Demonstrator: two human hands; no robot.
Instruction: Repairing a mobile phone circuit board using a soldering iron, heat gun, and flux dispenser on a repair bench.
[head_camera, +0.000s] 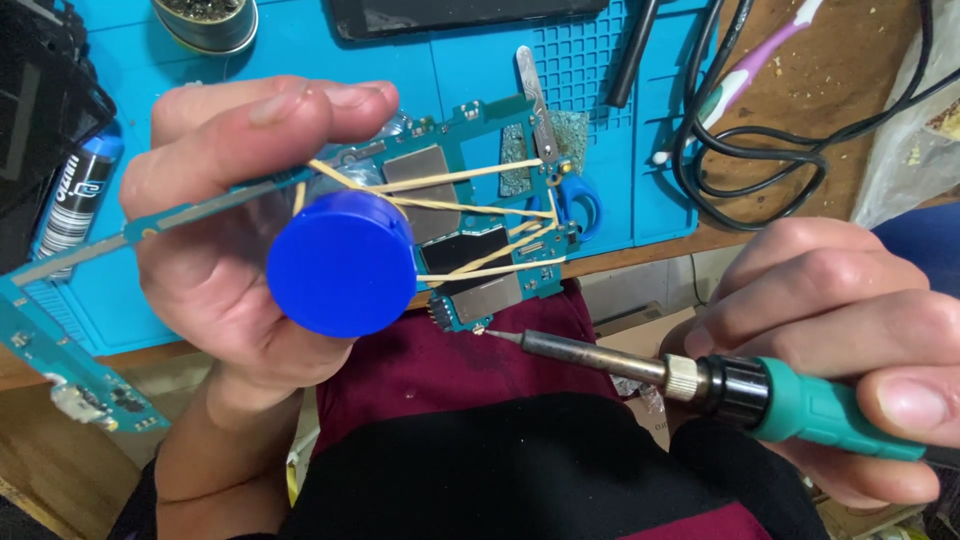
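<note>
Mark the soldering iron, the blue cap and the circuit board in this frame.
soldering iron (640, 368): head view, on the metal barrel just ahead of the green handle.
blue cap (340, 265): head view, middle of its round flat face.
circuit board (480, 297): head view, on a metal shield near its lower edge.

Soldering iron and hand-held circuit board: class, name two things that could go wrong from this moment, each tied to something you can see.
1. The left hand holds the circuit board in the air, so it may wobble under the soldering iron tip and bridge contacts.
2. The rubber bands and blue cap sit near the tip; heat could melt them.
</note>
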